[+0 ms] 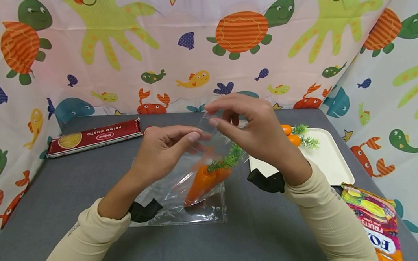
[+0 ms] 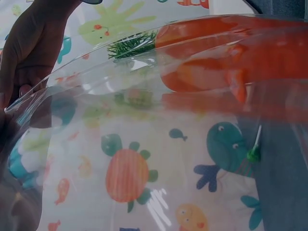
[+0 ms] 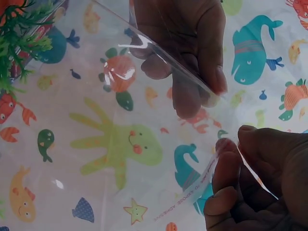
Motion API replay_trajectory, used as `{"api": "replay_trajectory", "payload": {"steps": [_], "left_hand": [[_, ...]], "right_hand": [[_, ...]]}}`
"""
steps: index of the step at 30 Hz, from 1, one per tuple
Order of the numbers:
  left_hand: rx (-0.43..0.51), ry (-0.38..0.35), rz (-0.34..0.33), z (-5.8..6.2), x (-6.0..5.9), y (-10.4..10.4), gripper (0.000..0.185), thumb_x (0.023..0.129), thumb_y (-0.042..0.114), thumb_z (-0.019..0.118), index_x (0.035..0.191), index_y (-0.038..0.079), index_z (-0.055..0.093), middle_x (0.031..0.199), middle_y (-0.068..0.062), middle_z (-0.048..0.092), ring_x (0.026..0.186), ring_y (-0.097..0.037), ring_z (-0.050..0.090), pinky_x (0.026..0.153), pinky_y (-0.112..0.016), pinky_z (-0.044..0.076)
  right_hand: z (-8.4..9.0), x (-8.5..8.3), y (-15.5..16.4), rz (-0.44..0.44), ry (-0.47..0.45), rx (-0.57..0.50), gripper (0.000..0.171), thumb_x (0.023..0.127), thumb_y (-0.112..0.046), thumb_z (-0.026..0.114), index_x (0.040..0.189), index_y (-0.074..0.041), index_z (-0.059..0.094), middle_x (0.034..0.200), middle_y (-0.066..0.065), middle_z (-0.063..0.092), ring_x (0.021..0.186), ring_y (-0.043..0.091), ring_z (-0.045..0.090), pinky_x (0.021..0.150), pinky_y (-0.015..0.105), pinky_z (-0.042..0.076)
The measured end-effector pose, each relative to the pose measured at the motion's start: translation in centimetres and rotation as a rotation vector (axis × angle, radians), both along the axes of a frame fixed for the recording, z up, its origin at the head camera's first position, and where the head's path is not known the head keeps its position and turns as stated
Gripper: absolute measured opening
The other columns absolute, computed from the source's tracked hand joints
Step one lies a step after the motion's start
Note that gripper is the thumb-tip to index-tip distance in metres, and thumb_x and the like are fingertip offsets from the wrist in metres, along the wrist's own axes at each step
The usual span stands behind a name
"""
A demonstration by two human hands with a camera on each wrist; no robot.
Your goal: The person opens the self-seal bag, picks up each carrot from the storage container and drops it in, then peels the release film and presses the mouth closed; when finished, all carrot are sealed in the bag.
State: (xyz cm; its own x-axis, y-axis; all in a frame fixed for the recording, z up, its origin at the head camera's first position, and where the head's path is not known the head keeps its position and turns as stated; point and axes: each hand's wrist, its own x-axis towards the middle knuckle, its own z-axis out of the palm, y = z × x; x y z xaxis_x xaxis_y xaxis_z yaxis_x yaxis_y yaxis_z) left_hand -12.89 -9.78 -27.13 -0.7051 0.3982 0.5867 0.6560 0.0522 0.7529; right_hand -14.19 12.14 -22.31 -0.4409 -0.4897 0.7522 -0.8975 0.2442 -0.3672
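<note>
A clear plastic bag (image 1: pixel 184 195) is seen nearest the viewer, its bottom edge resting on the grey table (image 1: pixel 91 184) and its mouth lifted. Inside it a toy carrot (image 1: pixel 206 180) with green fronds is lying tilted, tip toward 7 o'clock and leaves toward 1 o'clock. The left corner of the bag's mouth is pinched by the left hand (image 1: pixel 165 148) between thumb and curled fingers, while the opposite edge of the mouth, at 2 o'clock from the carrot, is pinched by the right hand (image 1: pixel 251 128) with bent fingers. In the right wrist view the bag's rim with its printed adhesive strip (image 3: pixel 192 197) is held between fingertips (image 3: pixel 226 163); in the left wrist view the carrot (image 2: pixel 226 62) is seen through the film.

At 5 o'clock from the bag a bright fruit-sweets packet (image 1: pixel 375 220) is found at the table's near right edge. Further out, at 3 o'clock, a cream tray (image 1: pixel 329 159) is placed, bearing two more toy carrots (image 1: pixel 294 136) at its far end. At 10 o'clock a red spaghetti packet (image 1: pixel 94 137) is laid flat. Behind everything a sea-creature patterned curtain (image 1: pixel 204 48) is hung.
</note>
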Motion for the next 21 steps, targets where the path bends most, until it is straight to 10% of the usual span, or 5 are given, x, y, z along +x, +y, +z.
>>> {"api": "replay_trajectory", "payload": {"steps": [21], "left_hand": [[-0.017,-0.007,-0.044,0.19,0.24,0.0,0.019,0.093,-0.005,0.062,0.109,-0.004,0.071,0.098,-0.005,0.074,0.08,-0.015,0.071,0.07,-0.034,0.057]], "right_hand": [[0.18,-0.25,-0.42,0.065,-0.065,0.018,0.01,0.081,0.007,0.075,0.089,0.001,0.073,0.084,0.001,0.065,0.068,0.01,0.05,0.06,0.024,0.041]]}}
